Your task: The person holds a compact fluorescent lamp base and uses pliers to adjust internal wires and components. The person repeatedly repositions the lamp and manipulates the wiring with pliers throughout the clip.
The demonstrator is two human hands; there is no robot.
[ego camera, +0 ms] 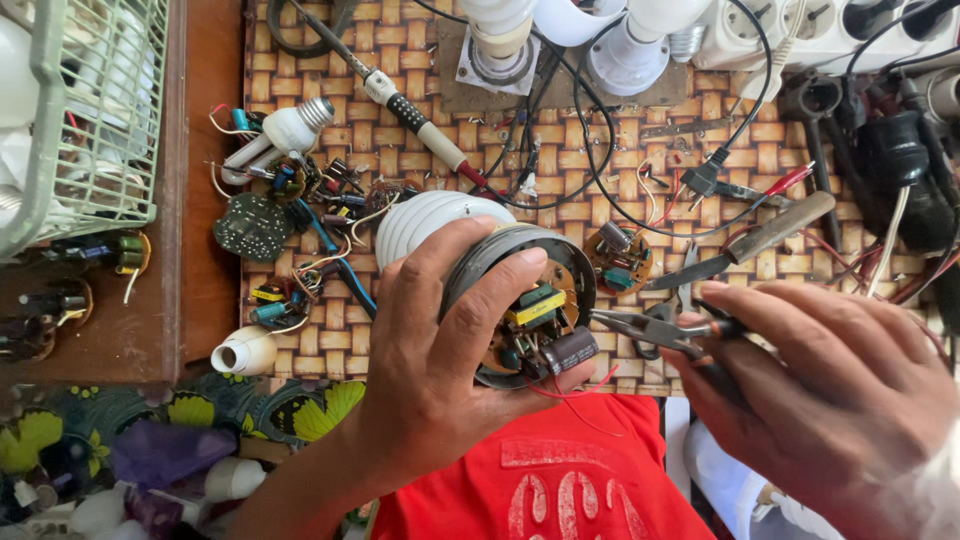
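My left hand (440, 350) grips an opened lamp housing (500, 250), a white ribbed body with a dark round rim. Its open end faces up and shows a circuit board (535, 320) with a yellow part, green parts and a black capacitor. Thin red wires hang from the board over my red shirt. My right hand (830, 380) holds needle-nose pliers (640, 325) with the tips at the board's right edge.
A woven mat (400, 110) holds loose circuit boards (250, 225), a white bulb base (285, 130), a probe tool (420, 115), a knife (760, 240), black cables and white lamp holders (630, 50). A green basket (100, 110) stands far left. A power strip (820, 30) lies top right.
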